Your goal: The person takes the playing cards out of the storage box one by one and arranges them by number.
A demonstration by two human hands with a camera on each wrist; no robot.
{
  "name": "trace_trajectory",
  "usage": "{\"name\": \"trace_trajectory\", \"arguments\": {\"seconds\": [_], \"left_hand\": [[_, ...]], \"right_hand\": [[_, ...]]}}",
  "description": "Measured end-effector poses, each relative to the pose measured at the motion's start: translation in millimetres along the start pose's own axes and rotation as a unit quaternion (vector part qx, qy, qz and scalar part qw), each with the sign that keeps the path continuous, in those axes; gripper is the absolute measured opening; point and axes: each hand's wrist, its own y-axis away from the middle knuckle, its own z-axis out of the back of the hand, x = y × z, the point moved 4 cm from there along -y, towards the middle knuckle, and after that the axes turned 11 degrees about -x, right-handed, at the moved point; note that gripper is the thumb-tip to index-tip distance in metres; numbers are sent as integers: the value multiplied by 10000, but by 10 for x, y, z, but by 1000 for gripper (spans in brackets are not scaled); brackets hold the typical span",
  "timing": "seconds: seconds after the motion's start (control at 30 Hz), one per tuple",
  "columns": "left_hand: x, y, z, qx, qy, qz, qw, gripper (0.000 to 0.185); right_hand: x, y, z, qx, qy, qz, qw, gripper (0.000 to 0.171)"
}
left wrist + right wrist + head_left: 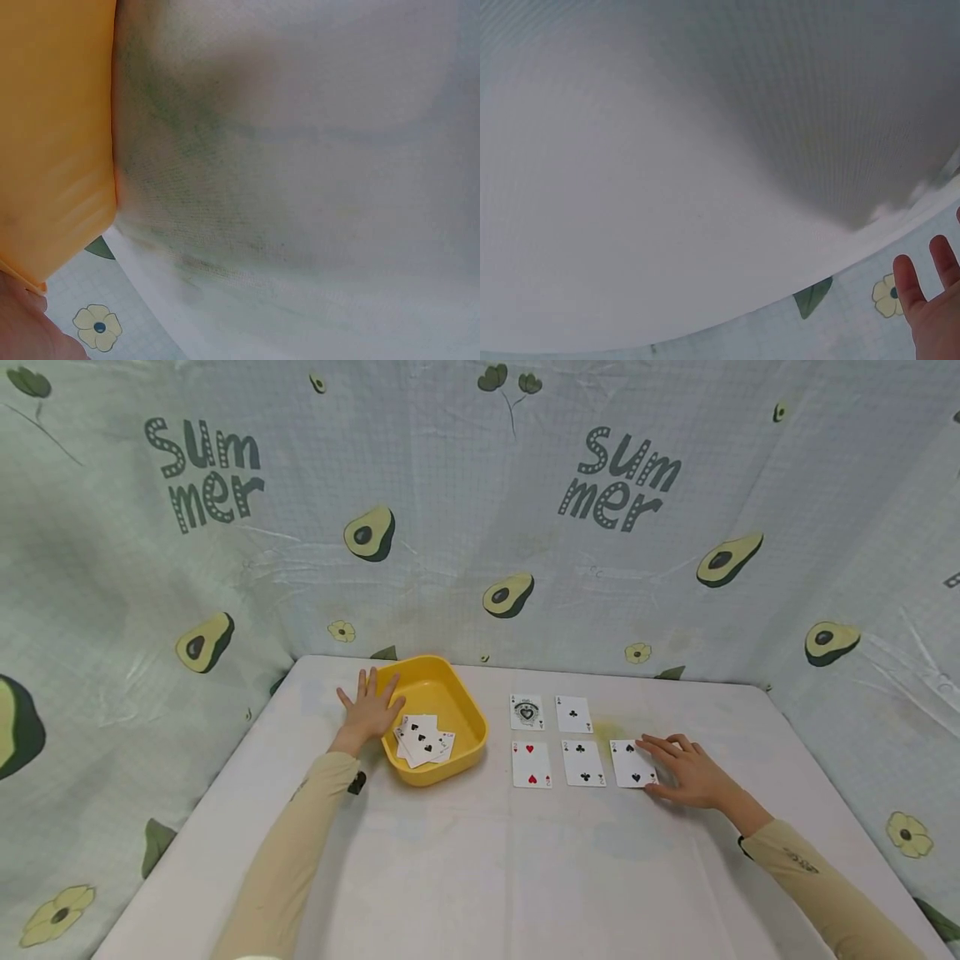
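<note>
My left hand (370,712) lies with spread fingers over the left rim of a yellow plastic tub (468,727). Several loose playing cards (423,739) are piled face up inside the tub. At the right, the fingers and thumb of my right hand (693,774) touch the right side of a two of spades (630,763), which lies flat on the table. Left of it in the same row are a two of clubs (583,763) and a two of hearts (532,764). Behind them lie an ace of clubs (573,714) and an ornate ace (527,712).
A white cloth covers the table (465,868). A patterned cloth backdrop (442,468) with avocados and lettering rises behind the table and along both sides. The tub's outer wall (56,135) fills the left part of the left wrist view.
</note>
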Motion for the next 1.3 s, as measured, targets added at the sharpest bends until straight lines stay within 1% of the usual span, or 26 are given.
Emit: {"name": "trace_trajectory", "arguments": {"seconds": [0.5, 0.67, 0.77, 0.93, 1.2, 1.3], "left_hand": [[9, -13, -4, -2, 20, 8, 10000, 57], [20, -18, -23, 48, 25, -4, 10000, 57], [19, -21, -27, 48, 51, -9, 10000, 57], [24, -29, -26, 59, 9, 2, 10000, 58], [24, -32, -26, 57, -36, 0, 10000, 57], [13, -25, -17, 63, -20, 4, 10000, 57]], "right_hand": [[-28, -9, 2, -39, 132, 36, 9999, 69], [-2, -48, 43, -201, 137, 84, 9997, 68], [34, -91, 80, -289, 93, 72, 9995, 66], [93, -187, 87, -267, 93, 41, 9996, 66], [276, -367, 96, -520, -27, 341, 9981, 64], [360, -434, 97, -527, -107, 418, 9977, 63]]}}
